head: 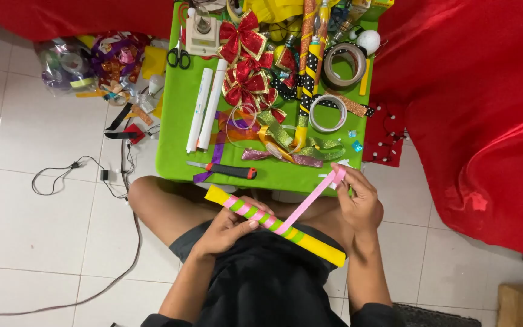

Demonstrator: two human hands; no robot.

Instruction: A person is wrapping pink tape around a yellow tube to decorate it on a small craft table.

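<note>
Pink ribbon (312,197) pinched taut in right hand (358,203), slanting down to yellow tube (273,225) over the lap; left hand (228,229) clasped round tube, already spiral-banded pink and green; likely mid-wrap, next turn needing steady tension; beyond, green table (174,154) strewn with glittery bows (246,60), tape rolls (344,65).

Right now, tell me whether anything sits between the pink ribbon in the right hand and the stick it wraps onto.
Nothing visible does. The pink ribbon runs taut and clear from the right hand down to the stick, which the left hand holds across the lap.
</note>
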